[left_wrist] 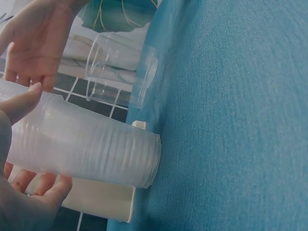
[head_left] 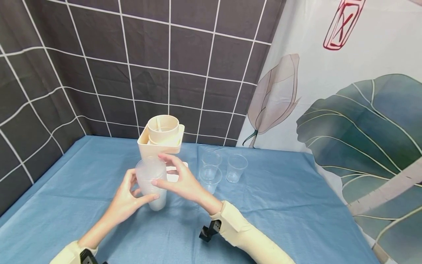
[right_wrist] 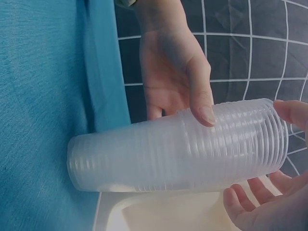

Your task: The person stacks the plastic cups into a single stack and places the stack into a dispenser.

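A tall stack of nested clear plastic cups [head_left: 146, 175] stands on the blue cloth, its rims at the top. My left hand [head_left: 126, 201] grips it from the left around the middle, thumb across the near side. At the upper rims, my right hand [head_left: 182, 180] curves round the stack from the right, thumb in front and fingers behind. The right wrist view shows the many stacked rims [right_wrist: 274, 137] between right thumb and fingers. Three single clear cups stand to the right: one at the back [head_left: 211, 158], one in front of it [head_left: 210, 176] and one farther right [head_left: 236, 168].
Behind the stack is a cream square container [head_left: 158, 149] with a round cream cup-like piece [head_left: 163, 128] in it. A white piece [head_left: 173, 178] lies partly hidden behind my right hand. Blue cloth [head_left: 270, 209] covers the table; a dark gridded curtain [head_left: 148, 84] hangs behind.
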Demonstrator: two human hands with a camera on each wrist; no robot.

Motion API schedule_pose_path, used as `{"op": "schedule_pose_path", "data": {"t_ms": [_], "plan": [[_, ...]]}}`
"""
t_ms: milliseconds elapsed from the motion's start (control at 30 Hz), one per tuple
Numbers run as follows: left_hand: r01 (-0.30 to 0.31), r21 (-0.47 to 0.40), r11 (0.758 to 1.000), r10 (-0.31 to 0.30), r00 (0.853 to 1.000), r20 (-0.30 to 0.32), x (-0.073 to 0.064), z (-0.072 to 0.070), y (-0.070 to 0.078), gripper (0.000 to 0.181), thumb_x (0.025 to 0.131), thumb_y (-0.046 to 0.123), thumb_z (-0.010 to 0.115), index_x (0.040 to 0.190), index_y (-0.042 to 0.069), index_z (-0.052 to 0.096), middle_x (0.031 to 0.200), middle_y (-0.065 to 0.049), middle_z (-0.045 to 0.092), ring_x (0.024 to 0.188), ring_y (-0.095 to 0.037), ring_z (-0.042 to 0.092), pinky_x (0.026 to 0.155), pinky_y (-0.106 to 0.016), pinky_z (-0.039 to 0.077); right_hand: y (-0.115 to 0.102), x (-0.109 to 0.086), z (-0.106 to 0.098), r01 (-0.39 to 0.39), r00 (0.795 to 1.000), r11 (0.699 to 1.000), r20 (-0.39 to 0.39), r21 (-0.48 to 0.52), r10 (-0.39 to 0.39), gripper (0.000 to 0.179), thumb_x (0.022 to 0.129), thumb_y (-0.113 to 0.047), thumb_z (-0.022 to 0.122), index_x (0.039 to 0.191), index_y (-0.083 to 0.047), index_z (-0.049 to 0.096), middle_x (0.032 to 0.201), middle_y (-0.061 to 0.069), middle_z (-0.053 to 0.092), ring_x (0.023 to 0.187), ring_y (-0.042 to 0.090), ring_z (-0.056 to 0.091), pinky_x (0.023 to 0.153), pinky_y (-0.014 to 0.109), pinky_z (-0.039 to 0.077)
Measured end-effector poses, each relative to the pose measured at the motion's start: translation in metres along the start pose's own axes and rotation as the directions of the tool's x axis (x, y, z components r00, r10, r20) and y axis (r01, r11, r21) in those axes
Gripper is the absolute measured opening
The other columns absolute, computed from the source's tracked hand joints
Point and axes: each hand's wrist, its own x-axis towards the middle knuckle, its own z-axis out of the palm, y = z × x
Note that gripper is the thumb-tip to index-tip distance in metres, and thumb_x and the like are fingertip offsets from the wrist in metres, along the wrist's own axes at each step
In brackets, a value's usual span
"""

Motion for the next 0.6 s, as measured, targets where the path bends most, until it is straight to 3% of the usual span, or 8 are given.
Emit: {"op": "schedule_pose_path", "data": {"t_ms": [233,600], "plan": [[0.003,-0.003,1.000,-0.003,1.000,-0.001,0.000,0.001,0.000,0.073,0.076,0.013,0.081,0.130,0.006,0.032,0.126,-0.006,0.051,0.111,0.007,0.044,0.096,-0.053,0.045,0.000,-0.002,-0.001,0.038,0.999,0.999,0.000,-0.031,-0.038,0.065,0.083,-0.013,0.072,0.141,-0.012,0.042,0.141,0.007,0.048,0.127,0.018,0.047,0.104,0.040,0.045],[0.017,-0.016,1.000,-0.017,1.000,0.004,0.000,0.000,0.000,0.074,0.077,0.014,0.081,0.131,0.006,0.031,0.130,-0.010,0.050,0.113,0.009,0.041,0.098,-0.059,0.043,-0.001,-0.010,-0.006,0.065,0.996,0.996,-0.062,-0.058,-0.069,0.063,0.083,-0.013,0.072,0.138,-0.010,0.044,0.138,0.008,0.051,0.127,0.022,0.049,0.105,0.039,0.043]]}}
